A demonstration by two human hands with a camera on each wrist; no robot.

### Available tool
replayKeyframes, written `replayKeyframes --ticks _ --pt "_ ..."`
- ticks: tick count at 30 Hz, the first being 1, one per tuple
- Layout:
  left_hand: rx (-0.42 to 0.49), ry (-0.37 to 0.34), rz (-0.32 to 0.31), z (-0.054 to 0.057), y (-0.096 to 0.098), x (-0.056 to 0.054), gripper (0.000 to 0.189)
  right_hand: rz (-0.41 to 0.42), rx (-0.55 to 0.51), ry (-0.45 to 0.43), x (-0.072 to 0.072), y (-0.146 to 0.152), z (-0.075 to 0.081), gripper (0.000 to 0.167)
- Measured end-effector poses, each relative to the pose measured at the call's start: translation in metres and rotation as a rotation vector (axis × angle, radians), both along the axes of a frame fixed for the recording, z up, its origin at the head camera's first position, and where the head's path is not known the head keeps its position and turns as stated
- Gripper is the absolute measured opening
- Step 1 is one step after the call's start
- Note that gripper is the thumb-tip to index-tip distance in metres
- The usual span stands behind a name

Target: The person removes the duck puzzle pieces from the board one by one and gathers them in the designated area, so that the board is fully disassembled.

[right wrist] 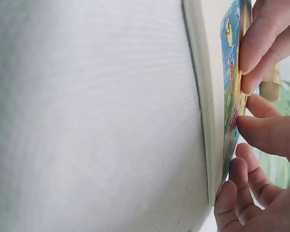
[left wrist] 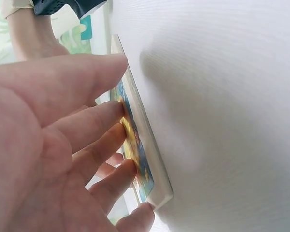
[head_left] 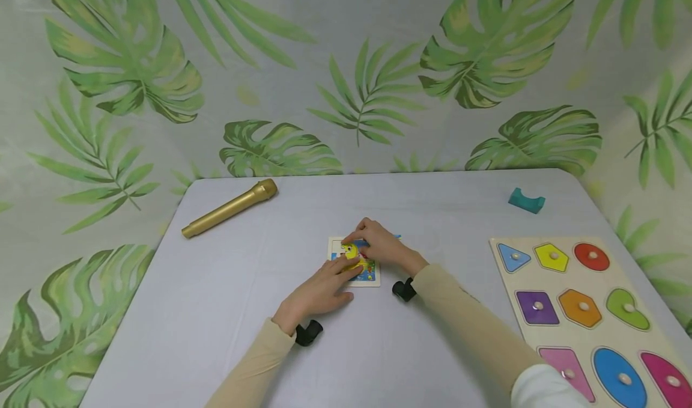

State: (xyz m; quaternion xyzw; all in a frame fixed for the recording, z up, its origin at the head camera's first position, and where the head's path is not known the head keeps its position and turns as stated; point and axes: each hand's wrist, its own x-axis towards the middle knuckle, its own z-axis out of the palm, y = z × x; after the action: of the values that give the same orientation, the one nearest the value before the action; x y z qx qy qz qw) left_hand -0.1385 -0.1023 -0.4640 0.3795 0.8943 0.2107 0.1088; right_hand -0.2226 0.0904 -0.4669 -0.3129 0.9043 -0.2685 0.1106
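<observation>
A small wooden picture puzzle point(head_left: 370, 283) with a blue underwater scene lies flat near the table's middle, under both hands. My left hand point(head_left: 320, 289) rests its outstretched fingers on the picture from the near left. In the left wrist view, those fingertips touch the puzzle's face point(left wrist: 144, 169), and the thumb is held apart. Coming from the right, my right hand point(head_left: 382, 244) arches over the puzzle; its thumb and index finger pinch across a yellow puzzle piece point(head_left: 351, 250) with an eye. The right wrist view shows the thumb on the picture point(right wrist: 230, 72). Fingers partly hide the piece's edges.
A gold microphone point(head_left: 229, 208) lies at the back left. At the back right is a teal curved block point(head_left: 527, 200). A large wooden shape board point(head_left: 505, 258) with knobbed coloured shapes covers the right side. Something small and blue point(head_left: 398, 236) peeks out behind my right hand.
</observation>
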Motion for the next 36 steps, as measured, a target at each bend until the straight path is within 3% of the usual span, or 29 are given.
replayKeyframes --ticks 5,16,21,27,32,36 --pt "0.001 0.001 0.002 0.000 0.001 0.000 0.053 0.005 -0.004 -0.007 0.002 -0.001 0.003 0.042" --pt "0.000 -0.012 0.021 0.005 0.003 0.001 0.051 -0.011 -0.126 -0.036 0.003 0.000 0.003 0.037" --pt "0.002 -0.012 0.017 0.006 0.003 0.001 0.051 -0.076 -0.172 -0.039 0.001 -0.003 0.001 0.024" --pt "0.004 -0.029 0.020 0.006 0.003 0.002 0.051 -0.148 -0.260 -0.117 -0.001 -0.004 -0.004 0.018" --pt "0.005 -0.059 0.038 0.008 0.004 0.003 0.050 -0.224 -0.376 -0.198 -0.005 0.008 0.000 0.018" --pt "-0.001 -0.075 0.049 0.009 0.004 0.003 0.050 -0.289 -0.406 -0.227 -0.009 0.027 0.004 0.016"
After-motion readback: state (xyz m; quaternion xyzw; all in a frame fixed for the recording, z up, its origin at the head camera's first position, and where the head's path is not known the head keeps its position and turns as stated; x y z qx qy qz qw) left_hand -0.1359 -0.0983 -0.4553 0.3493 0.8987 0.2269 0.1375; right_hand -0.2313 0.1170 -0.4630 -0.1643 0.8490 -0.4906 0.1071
